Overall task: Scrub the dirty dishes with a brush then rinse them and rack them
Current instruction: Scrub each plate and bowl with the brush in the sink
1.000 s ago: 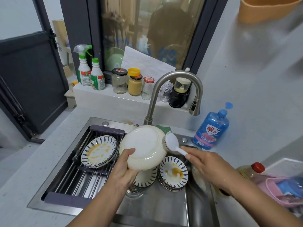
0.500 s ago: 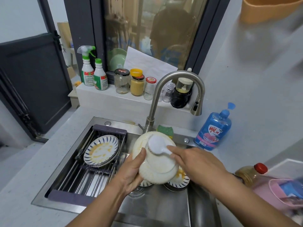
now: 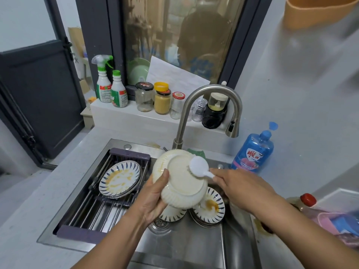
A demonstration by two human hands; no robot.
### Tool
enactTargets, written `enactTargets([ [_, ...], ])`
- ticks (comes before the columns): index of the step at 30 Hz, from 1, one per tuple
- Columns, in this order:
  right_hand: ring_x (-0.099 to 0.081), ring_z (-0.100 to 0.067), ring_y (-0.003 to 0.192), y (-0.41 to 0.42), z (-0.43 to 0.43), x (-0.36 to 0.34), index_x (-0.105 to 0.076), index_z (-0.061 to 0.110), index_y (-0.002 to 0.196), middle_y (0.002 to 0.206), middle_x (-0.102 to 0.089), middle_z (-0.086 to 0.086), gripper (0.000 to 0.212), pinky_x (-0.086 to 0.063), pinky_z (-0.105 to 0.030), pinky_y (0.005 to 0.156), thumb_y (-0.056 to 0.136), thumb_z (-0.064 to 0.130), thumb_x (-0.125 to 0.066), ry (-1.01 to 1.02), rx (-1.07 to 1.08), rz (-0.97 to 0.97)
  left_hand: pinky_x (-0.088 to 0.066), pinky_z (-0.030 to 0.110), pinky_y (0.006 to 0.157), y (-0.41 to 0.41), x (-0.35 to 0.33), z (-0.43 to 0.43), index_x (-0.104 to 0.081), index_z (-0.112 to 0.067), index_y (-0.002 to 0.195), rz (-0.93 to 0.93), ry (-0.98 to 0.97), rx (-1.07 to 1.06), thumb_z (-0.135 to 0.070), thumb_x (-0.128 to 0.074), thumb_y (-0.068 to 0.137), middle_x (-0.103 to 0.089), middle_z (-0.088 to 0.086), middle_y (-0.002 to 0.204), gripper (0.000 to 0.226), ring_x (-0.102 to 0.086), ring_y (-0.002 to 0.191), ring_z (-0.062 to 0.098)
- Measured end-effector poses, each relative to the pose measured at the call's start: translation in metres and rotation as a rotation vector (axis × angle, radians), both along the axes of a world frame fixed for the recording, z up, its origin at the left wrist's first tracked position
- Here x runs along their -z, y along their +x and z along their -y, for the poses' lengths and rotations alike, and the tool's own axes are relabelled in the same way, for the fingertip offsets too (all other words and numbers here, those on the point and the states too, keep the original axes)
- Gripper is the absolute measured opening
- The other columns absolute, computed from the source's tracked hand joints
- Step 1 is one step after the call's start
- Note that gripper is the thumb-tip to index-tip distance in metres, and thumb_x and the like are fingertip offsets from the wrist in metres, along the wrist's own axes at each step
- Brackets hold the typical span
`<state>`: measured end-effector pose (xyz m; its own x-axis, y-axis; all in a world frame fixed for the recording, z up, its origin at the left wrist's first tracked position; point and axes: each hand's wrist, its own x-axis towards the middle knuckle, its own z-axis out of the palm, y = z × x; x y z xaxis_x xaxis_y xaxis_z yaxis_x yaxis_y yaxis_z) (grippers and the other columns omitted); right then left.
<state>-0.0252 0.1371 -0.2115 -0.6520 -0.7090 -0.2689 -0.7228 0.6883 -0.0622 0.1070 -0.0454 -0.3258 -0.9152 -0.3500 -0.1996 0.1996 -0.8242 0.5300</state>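
Observation:
My left hand (image 3: pixel 155 199) grips a cream ribbed plate (image 3: pixel 180 183) by its lower left rim, its underside tilted towards me above the sink (image 3: pixel 194 249). My right hand (image 3: pixel 239 187) holds a white dish brush (image 3: pixel 199 166) by its handle, the brush head pressed on the plate's upper right. Below the plate lie blue-patterned dirty plates (image 3: pixel 210 208) stacked in the basin, stained orange. Another stained patterned plate (image 3: pixel 120 177) rests on the dark rack (image 3: pixel 93 210) across the sink's left half.
The curved steel tap (image 3: pixel 209 94) arches over the basin, no water running. A blue detergent bottle (image 3: pixel 252 152) stands at the right rear. Spray bottles (image 3: pixel 110 84) and jars (image 3: pixel 162 98) line the sill. A red-capped oil bottle (image 3: pixel 305 202) and pink tub (image 3: pixel 338 224) sit on the right counter.
The brush moved from the plate's right edge onto its underside, then towards the upper right. The plate has been tilted and lowered closer over the stacked plates.

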Motion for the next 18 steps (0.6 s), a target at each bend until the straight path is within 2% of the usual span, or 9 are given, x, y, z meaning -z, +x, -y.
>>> enactTargets([
  [3,-0.064,-0.014,0.097,0.014,-0.009,0.001,-0.035,0.071,0.130,0.109,-0.068,0.017,0.032,-0.055,-0.042,0.088,0.103,0.055,-0.037,0.008,-0.034,0.169,-0.061,0.047,0.084,-0.002,-0.002,0.009,-0.057,-0.005,0.136,0.031,-0.004,-0.021,-0.033,-0.104,0.046,-0.066,0.023,0.131,0.105,-0.067,0.119,0.034],
  [5,-0.064,-0.016,0.102,0.027,0.000,0.001,-0.032,0.071,0.131,0.112,-0.068,0.017,0.032,-0.054,-0.041,0.090,0.103,0.056,-0.038,-0.031,-0.078,0.216,-0.059,0.050,0.088,-0.002,0.001,0.008,-0.055,-0.002,0.137,0.038,-0.013,0.002,-0.034,-0.102,0.051,-0.064,0.026,0.132,0.103,-0.064,0.122,0.038],
  [8,-0.064,-0.023,0.108,0.017,0.018,0.005,-0.032,0.065,0.140,0.123,-0.067,0.008,0.037,-0.054,-0.042,0.088,0.105,0.057,-0.031,-0.119,-0.041,0.097,-0.057,0.047,0.095,-0.003,0.003,0.001,-0.052,0.000,0.141,0.008,-0.005,0.054,-0.033,-0.099,0.060,-0.060,0.028,0.138,0.099,-0.061,0.127,0.037],
  [11,-0.063,-0.024,0.108,-0.006,0.020,0.011,-0.033,0.063,0.141,0.122,-0.067,0.005,0.037,-0.055,-0.045,0.087,0.105,0.054,-0.028,-0.162,0.059,0.030,-0.060,0.042,0.089,-0.006,0.005,0.003,-0.059,-0.002,0.135,0.019,-0.006,0.050,-0.030,-0.101,0.054,-0.065,0.025,0.133,0.096,-0.066,0.120,0.033],
  [13,-0.064,-0.016,0.099,-0.011,0.015,0.015,-0.045,0.056,0.140,0.109,-0.069,0.012,0.036,-0.054,-0.039,0.085,0.106,0.051,-0.034,-0.283,0.141,0.131,-0.061,0.043,0.087,-0.006,0.004,0.011,-0.059,-0.003,0.134,0.047,-0.029,0.043,-0.023,-0.097,0.061,-0.067,0.024,0.129,0.085,-0.068,0.117,0.034],
  [15,-0.062,-0.009,0.076,-0.014,0.015,0.019,-0.059,0.045,0.132,0.083,-0.066,0.014,0.033,-0.050,-0.031,0.070,0.106,0.049,-0.039,-0.427,0.235,0.245,-0.060,0.047,0.090,-0.009,0.005,0.019,-0.057,-0.003,0.135,0.110,-0.110,0.046,-0.010,-0.084,0.077,-0.068,0.024,0.126,0.064,-0.068,0.116,0.037],
  [17,-0.057,-0.008,0.060,-0.014,0.017,0.024,-0.067,0.039,0.112,0.065,-0.061,0.010,0.028,-0.046,-0.029,0.061,0.105,0.048,-0.041,-0.519,0.321,0.324,-0.060,0.047,0.089,-0.012,0.005,0.023,-0.061,-0.006,0.129,0.222,-0.293,0.055,0.000,-0.077,0.082,-0.072,0.021,0.119,0.050,-0.070,0.111,0.037],
  [18,-0.056,-0.009,0.054,-0.014,0.019,0.028,-0.068,0.036,0.102,0.061,-0.060,0.007,0.029,-0.047,-0.030,0.061,0.105,0.049,-0.042,-0.549,0.352,0.352,-0.061,0.043,0.085,-0.014,0.006,0.023,-0.063,-0.007,0.126,0.282,-0.427,0.065,0.000,-0.078,0.082,-0.075,0.017,0.114,0.047,-0.072,0.105,0.034],
])
